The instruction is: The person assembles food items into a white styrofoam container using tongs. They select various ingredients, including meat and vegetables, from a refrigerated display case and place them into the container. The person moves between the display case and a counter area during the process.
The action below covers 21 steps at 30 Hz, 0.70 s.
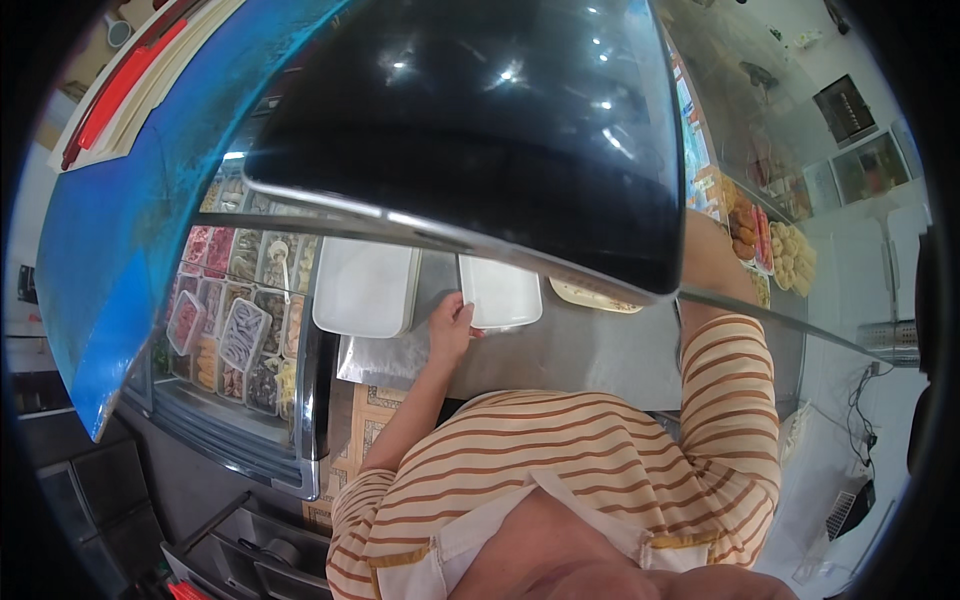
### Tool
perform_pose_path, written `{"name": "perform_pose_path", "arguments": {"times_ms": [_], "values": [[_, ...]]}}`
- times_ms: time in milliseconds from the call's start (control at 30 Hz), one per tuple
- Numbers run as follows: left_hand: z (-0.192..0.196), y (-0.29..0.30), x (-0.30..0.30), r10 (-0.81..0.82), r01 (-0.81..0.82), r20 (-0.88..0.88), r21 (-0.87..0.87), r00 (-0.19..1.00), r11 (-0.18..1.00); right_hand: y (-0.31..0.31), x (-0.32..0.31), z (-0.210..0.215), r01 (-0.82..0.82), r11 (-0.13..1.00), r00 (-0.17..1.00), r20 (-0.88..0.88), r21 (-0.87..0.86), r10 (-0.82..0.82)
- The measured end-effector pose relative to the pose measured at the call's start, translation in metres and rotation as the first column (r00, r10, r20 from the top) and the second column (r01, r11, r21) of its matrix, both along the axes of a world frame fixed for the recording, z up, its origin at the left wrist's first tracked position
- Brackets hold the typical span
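Note:
My left hand (452, 328) grips a white rectangular tray (503, 293) by its near left corner, thumb at the rim and a fingertip showing below it. The tray rests on a steel counter (600, 350). Left of it stands a larger white tray (365, 290). To the right lies a cream dish with a patterned rim (600, 296), partly covered by a big dark glossy panel (480, 120). My right arm, in a striped sleeve (728, 390), stretches forward past the panel's right edge. The right hand itself is hidden behind the panel.
A glass-sided display case (235, 320) with several tubs of food stands on the left. A bar (790, 325) crosses above the counter. Piled pale and brown food pieces (790, 255) lie at the far right. A blue panel (130, 260) hangs at upper left.

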<state>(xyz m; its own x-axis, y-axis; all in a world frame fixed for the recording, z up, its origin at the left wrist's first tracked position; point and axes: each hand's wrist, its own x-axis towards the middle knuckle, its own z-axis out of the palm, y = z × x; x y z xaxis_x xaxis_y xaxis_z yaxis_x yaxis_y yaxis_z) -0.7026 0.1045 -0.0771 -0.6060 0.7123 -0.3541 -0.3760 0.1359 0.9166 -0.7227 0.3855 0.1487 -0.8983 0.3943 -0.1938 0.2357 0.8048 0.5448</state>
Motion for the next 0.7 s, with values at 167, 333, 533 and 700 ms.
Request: {"name": "perform_pose_path", "arguments": {"times_ms": [167, 333, 533, 700], "values": [[0.012, -0.001, -0.005, -0.032, 0.03, -0.03, -0.047, 0.999, 0.998, 0.016, -0.002, 0.01, 0.009, 0.992, 1.0, -0.016, -0.126, -0.011], [0.02, 0.012, 0.0, 0.015, -0.013, -0.024, 0.067, 1.0, 0.998, 0.015, 0.035, 0.09, 0.014, 0.983, 0.984, -0.171, -0.185, -0.047], [0.018, 0.017, -0.009, 0.053, -0.049, -0.041, 0.109, 0.998, 0.993, 0.008, 0.052, 0.104, 0.015, 0.982, 0.946, -0.316, -0.186, -0.074], [0.024, 0.018, -0.011, 0.045, -0.038, -0.058, 0.108, 0.997, 0.993, 0.012, 0.052, 0.091, 0.052, 0.986, 0.951, -0.295, -0.158, -0.097]]}}
